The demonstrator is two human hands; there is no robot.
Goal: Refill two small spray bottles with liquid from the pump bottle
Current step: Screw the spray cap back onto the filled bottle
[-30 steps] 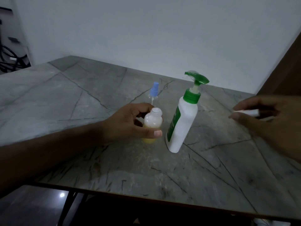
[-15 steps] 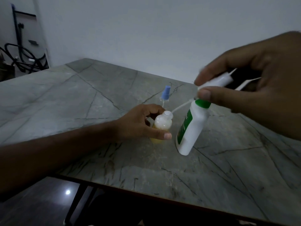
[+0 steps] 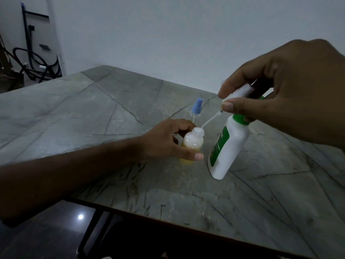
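Spray bottle (image 3: 193,142) between left hand (image 3: 169,140) and pump bottle (image 3: 228,146)

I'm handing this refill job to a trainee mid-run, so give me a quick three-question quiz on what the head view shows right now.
1. True or false: the small bottle in the left hand has its spray cap screwed on.
2. Multiple choice: where does the thin tube of the white spray cap, held in the right hand, point? A) at the small bottle's open neck B) into the pump bottle C) flat on the table
3. Fill in: the second spray bottle, behind the left hand, has a ___ spray head.

Key: 1 false, the neck is open. 2 A. 3 blue.
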